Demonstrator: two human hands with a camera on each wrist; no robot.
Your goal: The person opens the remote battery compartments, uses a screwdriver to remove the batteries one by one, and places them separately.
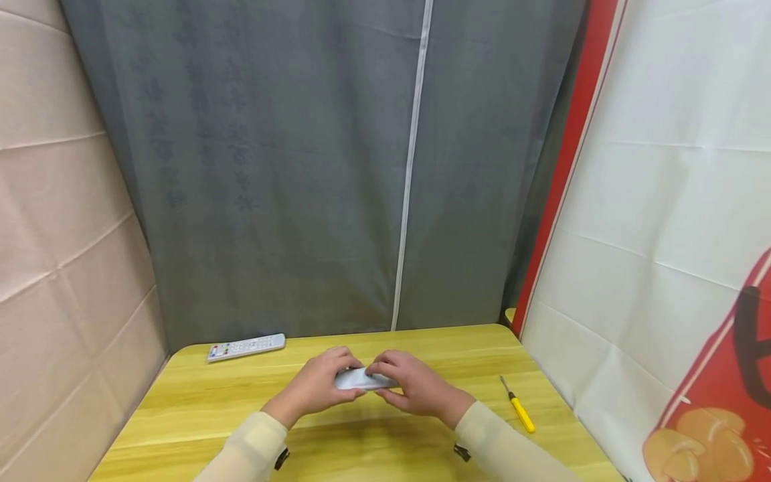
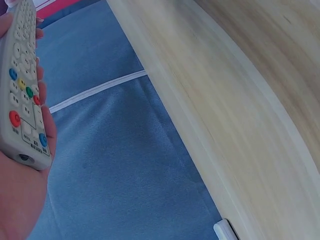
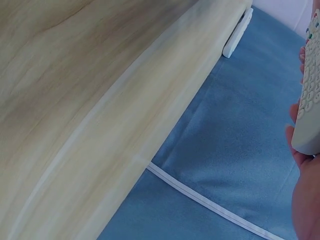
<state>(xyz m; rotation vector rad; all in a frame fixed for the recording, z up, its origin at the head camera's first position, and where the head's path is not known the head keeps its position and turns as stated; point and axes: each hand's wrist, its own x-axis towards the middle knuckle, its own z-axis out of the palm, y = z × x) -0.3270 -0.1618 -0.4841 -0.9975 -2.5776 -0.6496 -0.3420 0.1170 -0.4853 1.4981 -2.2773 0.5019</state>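
Note:
Above the middle of the table, a pale grey remote control (image 1: 354,379) is held between both hands. My left hand (image 1: 319,381) grips its left end, with the thumb along the lower edge and the fingers on the far side. At the other end, my right hand (image 1: 421,387) grips it, fingers bent over the top. In the left wrist view the same remote control (image 2: 22,100) shows red, blue, yellow and green buttons. Only part of the remote control (image 3: 310,100) appears at the right wrist view's right edge.
A second remote control (image 1: 247,347) lies at the table's back left. A screwdriver (image 1: 521,412) with a yellow handle lies on the right. The wood-grain table (image 1: 199,408) meets a grey curtain (image 1: 301,201) behind and hanging sheets at both sides.

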